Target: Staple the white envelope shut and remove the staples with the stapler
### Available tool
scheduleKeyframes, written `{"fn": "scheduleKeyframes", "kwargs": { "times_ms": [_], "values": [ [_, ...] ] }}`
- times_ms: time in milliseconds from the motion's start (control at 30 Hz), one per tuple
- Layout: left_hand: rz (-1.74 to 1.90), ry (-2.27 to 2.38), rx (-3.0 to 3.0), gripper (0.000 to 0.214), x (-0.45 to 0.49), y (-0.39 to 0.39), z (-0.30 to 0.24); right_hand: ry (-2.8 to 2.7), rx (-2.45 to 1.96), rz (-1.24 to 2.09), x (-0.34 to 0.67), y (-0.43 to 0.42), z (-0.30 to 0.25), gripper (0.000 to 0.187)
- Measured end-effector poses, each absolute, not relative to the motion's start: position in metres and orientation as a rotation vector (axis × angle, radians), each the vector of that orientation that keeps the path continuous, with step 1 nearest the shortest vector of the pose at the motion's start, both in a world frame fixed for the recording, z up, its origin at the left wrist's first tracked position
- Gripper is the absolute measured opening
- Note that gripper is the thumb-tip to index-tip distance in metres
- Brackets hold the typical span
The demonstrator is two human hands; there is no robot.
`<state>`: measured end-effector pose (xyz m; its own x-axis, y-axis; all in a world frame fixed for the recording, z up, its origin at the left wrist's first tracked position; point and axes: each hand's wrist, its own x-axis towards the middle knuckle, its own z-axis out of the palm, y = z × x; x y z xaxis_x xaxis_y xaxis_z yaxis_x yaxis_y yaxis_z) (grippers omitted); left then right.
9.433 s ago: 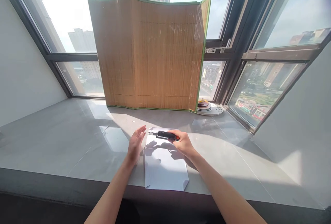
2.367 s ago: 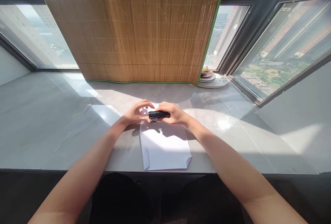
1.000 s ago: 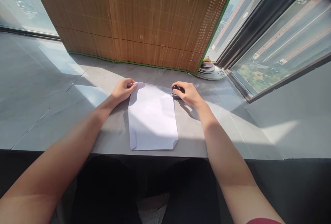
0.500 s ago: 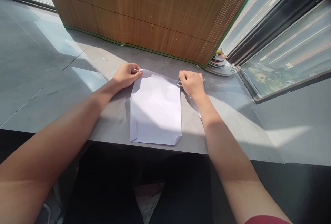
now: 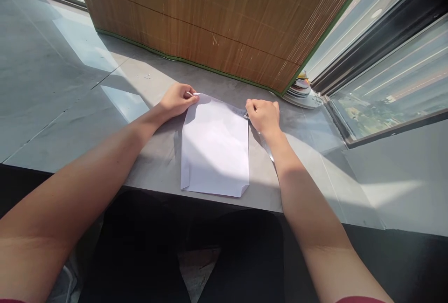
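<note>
A white paper sheet (image 5: pixel 217 149) lies on the grey ledge, with a folded flap down its left side and a turned-up lower right corner. My left hand (image 5: pixel 179 99) pinches its upper left corner between thumb and fingers. At the upper right corner, my right hand (image 5: pixel 264 114) is closed around a small metallic tool (image 5: pixel 245 115). Only its tip shows, meeting the paper's edge; my fist hides the remainder, so its kind is unclear. Faint marks run along the paper's top edge near that tip. A silvery strip (image 5: pixel 266 147) lies beneath my right wrist.
A brown bamboo blind (image 5: pixel 210 18) with green edging hangs just beyond my hands. Stacked round items on a white plate (image 5: pixel 306 100) sit by the window frame (image 5: pixel 336 74) at right. Tiny thin bits (image 5: pixel 148 76) lie on the ledge (image 5: pixel 147 170), whose front edge is close to my lap.
The whole view has shifted slightly. My left hand keeps its pinch on the paper's corner. My right fist stays at the upper right corner, now showing less of the metallic tool.
</note>
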<state>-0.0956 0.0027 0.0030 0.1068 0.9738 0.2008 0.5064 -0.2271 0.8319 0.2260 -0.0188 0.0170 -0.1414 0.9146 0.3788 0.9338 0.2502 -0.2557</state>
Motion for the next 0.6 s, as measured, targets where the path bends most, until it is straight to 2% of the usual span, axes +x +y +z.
{"fn": "scheduleKeyframes", "kwargs": {
  "times_ms": [600],
  "values": [
    [0.967, 1.501, 1.836, 0.018, -0.098, 0.0044, 0.0015, -2.138, -1.84, -0.132, 0.2175, -0.0238, 0.0232, 0.054]
  ]
}}
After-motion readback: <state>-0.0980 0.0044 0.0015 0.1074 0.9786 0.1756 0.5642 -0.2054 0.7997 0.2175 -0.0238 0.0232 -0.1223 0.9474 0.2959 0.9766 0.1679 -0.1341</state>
